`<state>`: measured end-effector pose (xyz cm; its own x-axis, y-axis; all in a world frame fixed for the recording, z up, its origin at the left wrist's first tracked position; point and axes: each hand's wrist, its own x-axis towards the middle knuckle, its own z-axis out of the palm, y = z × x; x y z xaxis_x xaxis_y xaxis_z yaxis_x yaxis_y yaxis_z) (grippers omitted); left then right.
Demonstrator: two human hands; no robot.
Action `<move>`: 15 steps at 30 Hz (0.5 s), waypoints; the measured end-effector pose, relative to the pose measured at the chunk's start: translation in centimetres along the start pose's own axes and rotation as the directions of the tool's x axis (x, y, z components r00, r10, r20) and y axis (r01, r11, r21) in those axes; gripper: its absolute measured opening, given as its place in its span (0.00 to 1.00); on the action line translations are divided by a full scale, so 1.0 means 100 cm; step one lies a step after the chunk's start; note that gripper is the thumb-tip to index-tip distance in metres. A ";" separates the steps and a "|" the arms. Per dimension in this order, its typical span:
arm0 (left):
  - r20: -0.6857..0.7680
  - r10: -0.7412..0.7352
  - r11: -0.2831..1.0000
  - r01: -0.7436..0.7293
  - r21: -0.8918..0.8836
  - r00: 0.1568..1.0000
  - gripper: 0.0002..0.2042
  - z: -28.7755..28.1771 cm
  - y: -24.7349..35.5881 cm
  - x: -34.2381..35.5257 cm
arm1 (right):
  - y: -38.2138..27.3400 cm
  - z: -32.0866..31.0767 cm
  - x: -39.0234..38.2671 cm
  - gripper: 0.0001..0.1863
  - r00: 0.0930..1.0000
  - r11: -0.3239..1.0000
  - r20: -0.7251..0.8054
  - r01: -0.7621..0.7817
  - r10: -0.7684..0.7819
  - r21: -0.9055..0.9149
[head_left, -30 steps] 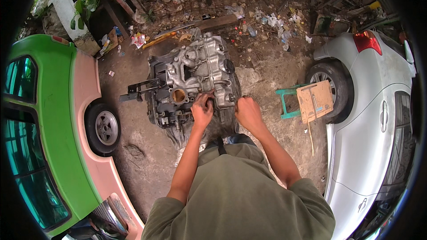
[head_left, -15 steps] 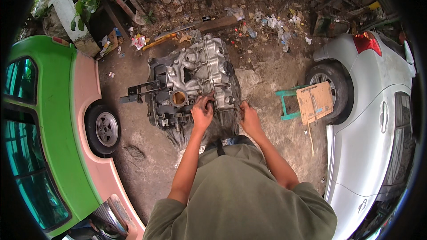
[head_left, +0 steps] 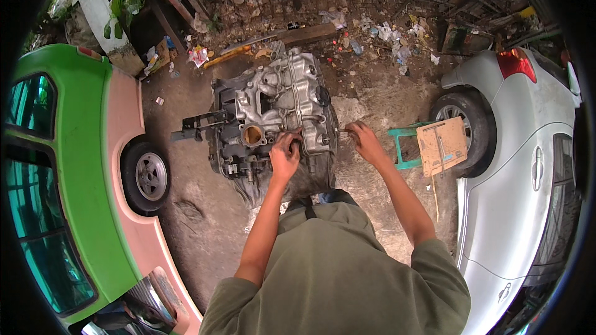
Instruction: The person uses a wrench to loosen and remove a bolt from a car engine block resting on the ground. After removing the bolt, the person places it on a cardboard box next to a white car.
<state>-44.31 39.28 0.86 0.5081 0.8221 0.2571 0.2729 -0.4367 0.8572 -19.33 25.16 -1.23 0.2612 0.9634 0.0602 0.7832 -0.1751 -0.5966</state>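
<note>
A dirty metal engine (head_left: 279,102), with a silver top and a round port stuffed with something tan, rests on a dark crumpled sheet in front of me. My left hand (head_left: 287,154) is on its lower middle beside the silver cover (head_left: 315,136), fingers curled; whether they grip anything is hidden. My right hand (head_left: 362,139) is off the engine's right edge, fingers pinched on a small, thin object too small to name.
A green and pink vehicle (head_left: 74,180) stands left, a silver car (head_left: 509,223) right. Beside the car's wheel are a green stool (head_left: 398,146) and cardboard (head_left: 441,144). Litter (head_left: 388,34), wood pieces and a mesh fence line the back.
My right hand has moved rightward and slightly up, away from the engine's silver cover. My left hand stays at about the same place on the engine.
</note>
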 end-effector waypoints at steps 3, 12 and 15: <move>-0.018 0.011 1.000 -0.011 -0.002 1.000 0.10 0.000 0.003 0.000 | -0.016 0.008 -0.032 0.16 0.989 0.985 -0.115 -0.074 0.093 0.159; -0.022 0.079 0.996 -0.078 0.050 0.997 0.11 0.002 -0.005 0.001 | -0.072 0.003 -0.044 0.28 0.857 0.481 0.338 -0.502 0.390 0.718; 0.017 0.017 0.998 -0.018 0.063 1.000 0.12 0.003 -0.007 -0.001 | -0.080 -0.007 -0.032 0.29 0.819 0.404 0.430 -0.564 0.379 0.720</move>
<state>-44.36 39.37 0.13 0.5267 0.8079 0.2642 0.3148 -0.4741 0.8223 -26.04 23.36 3.93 0.2684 0.8104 -0.5208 -0.2373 -0.4684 -0.8511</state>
